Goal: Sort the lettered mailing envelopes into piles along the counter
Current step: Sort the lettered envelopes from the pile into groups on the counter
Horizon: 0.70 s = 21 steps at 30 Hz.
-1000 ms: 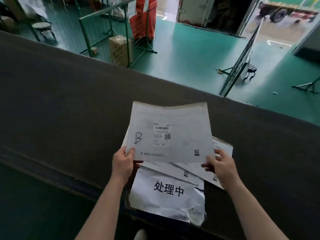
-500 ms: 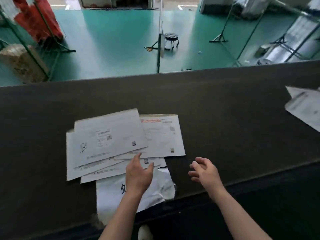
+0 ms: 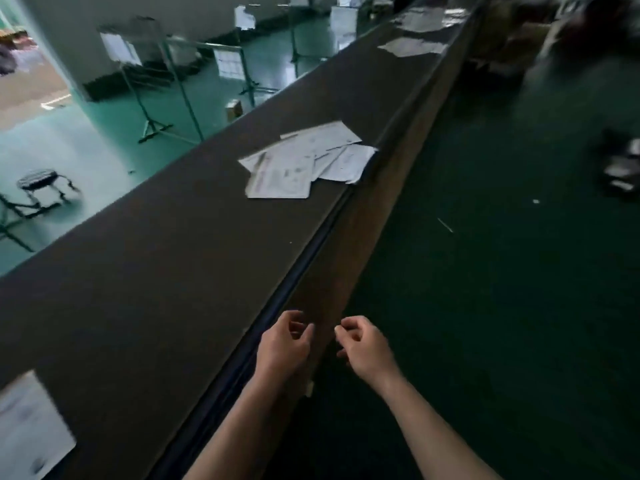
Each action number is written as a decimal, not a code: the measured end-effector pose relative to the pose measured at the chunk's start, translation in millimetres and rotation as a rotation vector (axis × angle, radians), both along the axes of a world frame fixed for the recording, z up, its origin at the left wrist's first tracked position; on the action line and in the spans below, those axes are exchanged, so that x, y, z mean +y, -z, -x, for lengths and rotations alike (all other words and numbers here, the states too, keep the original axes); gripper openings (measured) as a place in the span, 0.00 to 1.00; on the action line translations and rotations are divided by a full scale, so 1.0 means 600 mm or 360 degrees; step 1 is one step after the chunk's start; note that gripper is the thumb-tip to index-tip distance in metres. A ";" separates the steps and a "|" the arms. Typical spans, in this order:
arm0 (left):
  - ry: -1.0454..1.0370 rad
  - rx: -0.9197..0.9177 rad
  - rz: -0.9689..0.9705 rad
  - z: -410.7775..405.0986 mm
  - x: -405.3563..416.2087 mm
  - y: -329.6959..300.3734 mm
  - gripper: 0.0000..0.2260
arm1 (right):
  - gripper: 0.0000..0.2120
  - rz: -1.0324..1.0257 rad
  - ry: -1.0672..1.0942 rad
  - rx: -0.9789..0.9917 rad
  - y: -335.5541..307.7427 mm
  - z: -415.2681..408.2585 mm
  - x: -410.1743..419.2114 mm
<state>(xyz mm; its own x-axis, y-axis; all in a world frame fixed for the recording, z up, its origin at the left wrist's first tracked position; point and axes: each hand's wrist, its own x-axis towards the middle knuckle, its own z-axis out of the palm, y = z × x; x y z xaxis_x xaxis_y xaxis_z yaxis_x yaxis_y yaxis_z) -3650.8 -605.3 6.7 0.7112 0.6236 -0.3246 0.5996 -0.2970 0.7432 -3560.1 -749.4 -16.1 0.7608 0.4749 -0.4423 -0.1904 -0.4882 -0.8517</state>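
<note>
— Head view: how is the sorting coming along?

— Both hands are hanging free near the counter (image 3: 145, 306) edge — left hand (image 3: 282, 348) and right hand (image 3: 363, 351) are each showing loosely curled fingers, pinching nothing. One loose pile of envelopes (image 3: 304, 161) is lying ahead, farther piles (image 3: 412, 46) beyond, one envelope (image 3: 31, 431) at lower left.

— Finished?

— Partly, I'm judging; letters are blurring out, so correctness is unclear.
</note>
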 end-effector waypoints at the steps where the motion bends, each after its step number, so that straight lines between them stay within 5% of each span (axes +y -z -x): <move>1: 0.0088 0.0010 0.0008 -0.041 -0.026 -0.003 0.18 | 0.12 0.0020 0.0051 -0.0024 0.001 -0.029 -0.032; 9: 0.0662 0.0173 -0.0116 -0.314 -0.105 0.017 0.20 | 0.14 0.0316 0.0419 -0.0109 0.043 -0.256 -0.222; 21: 0.0378 0.0059 -0.0001 -0.829 0.053 0.089 0.17 | 0.15 0.0555 0.0126 -0.0261 0.065 -0.789 -0.096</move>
<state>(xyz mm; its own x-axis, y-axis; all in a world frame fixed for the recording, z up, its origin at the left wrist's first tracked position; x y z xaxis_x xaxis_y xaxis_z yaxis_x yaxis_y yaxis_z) -3153.3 -573.8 -46.4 0.8256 0.4405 -0.3527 0.5396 -0.4333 0.7219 -3086.6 -807.0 -55.2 0.8630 0.2547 -0.4364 -0.1144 -0.7428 -0.6597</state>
